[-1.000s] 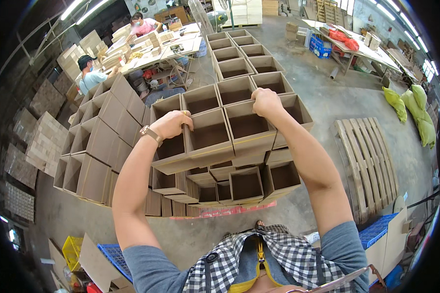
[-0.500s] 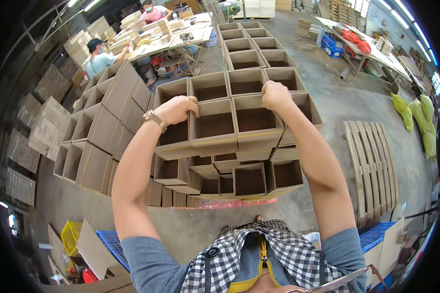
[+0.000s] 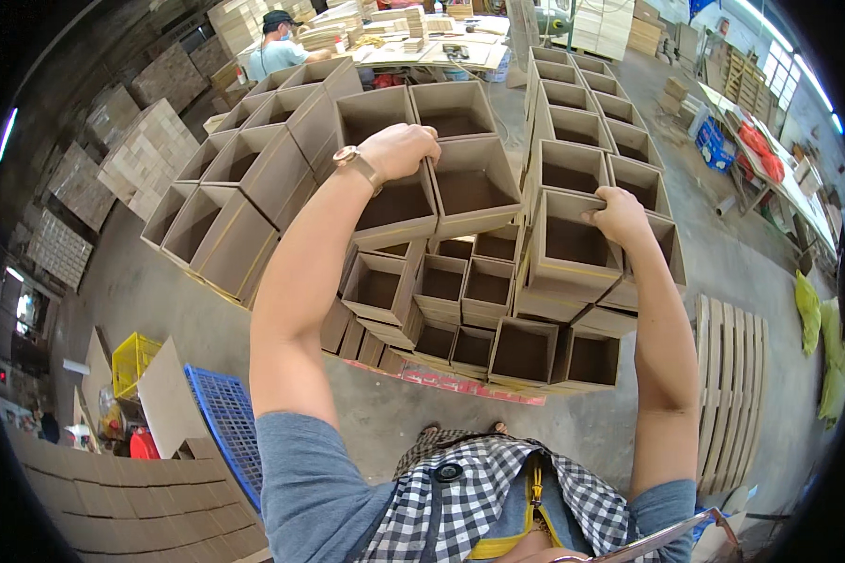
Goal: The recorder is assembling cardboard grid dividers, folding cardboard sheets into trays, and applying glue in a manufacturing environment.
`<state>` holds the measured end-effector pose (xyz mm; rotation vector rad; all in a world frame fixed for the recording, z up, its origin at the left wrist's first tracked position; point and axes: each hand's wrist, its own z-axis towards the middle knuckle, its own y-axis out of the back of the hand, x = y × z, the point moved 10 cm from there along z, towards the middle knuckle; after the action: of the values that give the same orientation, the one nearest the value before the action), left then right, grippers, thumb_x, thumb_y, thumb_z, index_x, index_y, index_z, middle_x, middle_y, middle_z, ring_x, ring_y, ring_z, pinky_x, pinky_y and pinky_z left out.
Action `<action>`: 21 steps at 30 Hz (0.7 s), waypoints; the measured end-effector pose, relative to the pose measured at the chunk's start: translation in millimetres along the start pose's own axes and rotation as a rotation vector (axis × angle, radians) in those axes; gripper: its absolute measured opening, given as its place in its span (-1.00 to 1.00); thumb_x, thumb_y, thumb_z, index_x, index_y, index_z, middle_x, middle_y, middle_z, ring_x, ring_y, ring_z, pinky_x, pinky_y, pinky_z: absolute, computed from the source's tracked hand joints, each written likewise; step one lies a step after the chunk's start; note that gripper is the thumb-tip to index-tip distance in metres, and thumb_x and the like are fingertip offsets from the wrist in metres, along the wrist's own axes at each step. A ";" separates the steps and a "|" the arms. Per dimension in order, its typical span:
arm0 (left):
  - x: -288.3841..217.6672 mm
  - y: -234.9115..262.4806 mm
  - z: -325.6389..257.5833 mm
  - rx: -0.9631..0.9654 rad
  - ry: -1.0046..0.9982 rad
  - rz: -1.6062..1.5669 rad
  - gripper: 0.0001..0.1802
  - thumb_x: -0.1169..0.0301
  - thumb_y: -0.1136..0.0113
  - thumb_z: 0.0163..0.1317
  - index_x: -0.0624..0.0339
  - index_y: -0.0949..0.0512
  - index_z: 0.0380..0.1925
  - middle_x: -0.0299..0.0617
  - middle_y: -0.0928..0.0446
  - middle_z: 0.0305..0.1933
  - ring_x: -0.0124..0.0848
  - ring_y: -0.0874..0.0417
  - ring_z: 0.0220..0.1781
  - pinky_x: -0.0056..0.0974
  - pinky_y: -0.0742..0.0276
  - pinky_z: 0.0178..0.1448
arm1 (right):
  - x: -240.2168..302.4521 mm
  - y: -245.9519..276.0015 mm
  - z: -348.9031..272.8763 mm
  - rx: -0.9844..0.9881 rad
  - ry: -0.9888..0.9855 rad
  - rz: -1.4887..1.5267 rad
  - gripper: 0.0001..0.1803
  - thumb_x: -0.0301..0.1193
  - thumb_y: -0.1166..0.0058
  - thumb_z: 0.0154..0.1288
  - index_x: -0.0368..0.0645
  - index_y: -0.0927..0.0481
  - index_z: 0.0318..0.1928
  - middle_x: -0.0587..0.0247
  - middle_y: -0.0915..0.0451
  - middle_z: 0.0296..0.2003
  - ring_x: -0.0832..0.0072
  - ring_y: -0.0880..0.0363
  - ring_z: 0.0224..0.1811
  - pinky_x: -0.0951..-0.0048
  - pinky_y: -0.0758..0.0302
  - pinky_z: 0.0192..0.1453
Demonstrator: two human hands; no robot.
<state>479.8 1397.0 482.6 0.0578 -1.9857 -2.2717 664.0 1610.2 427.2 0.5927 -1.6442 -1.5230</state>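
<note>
Brown board makes the left box block (image 3: 475,186) and right box block (image 3: 576,236) probably stiff and fairly light for their bulk – best held by the doubled inner walls. They sit above the lower stack (image 3: 524,351), toward its left and right. The left hand (image 3: 402,152) pinches inner walls, the right hand (image 3: 622,216) a rim – earlier the blocks met; now a gap parts them.
</note>
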 end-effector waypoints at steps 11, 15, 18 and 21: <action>-33.7 -114.0 11.1 0.238 -0.001 -0.041 -0.74 0.61 -0.09 -0.07 0.07 -0.64 -0.38 -0.17 -0.55 -0.09 -0.09 -0.62 -0.13 -0.12 -0.54 -0.05 | 6.3 1.6 -4.3 -0.021 0.020 0.015 -0.51 -0.23 -0.28 0.02 -0.17 -0.54 -0.04 0.03 -0.55 -0.05 0.14 -0.47 0.07 0.19 -0.42 0.13; -30.4 -135.1 9.1 0.173 -0.054 -0.056 -0.74 0.62 -0.09 -0.07 0.10 -0.62 -0.36 -0.14 -0.53 -0.01 -0.09 -0.62 -0.14 -0.12 -0.53 -0.03 | 2.8 3.6 -5.9 -0.022 -0.006 -0.002 -0.53 -0.25 -0.26 0.04 -0.16 -0.54 -0.03 0.06 -0.54 -0.03 0.16 -0.46 0.10 0.21 -0.41 0.14; -32.7 -151.5 7.7 0.187 -0.044 -0.066 -0.74 0.63 -0.09 -0.07 0.12 -0.61 -0.35 -0.14 -0.52 0.00 -0.08 -0.61 -0.14 -0.11 -0.53 -0.03 | -1.8 1.5 -3.7 -0.052 0.009 0.000 -0.54 -0.27 -0.25 0.05 -0.15 -0.53 -0.02 0.07 -0.54 -0.02 0.18 -0.45 0.10 0.22 -0.41 0.15; -28.8 -165.6 11.3 0.218 -0.013 -0.104 -0.73 0.64 -0.09 -0.08 0.13 -0.60 -0.35 -0.15 -0.52 0.00 -0.08 -0.61 -0.14 -0.10 -0.52 -0.04 | 5.0 2.6 -5.3 -0.025 0.003 -0.014 -0.55 -0.27 -0.24 0.06 -0.14 -0.53 -0.02 0.07 -0.54 -0.02 0.19 -0.46 0.10 0.23 -0.41 0.16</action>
<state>495.9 1433.0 318.9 0.1711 -2.2796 -2.1072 665.9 1603.6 430.6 0.5944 -1.6197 -1.5499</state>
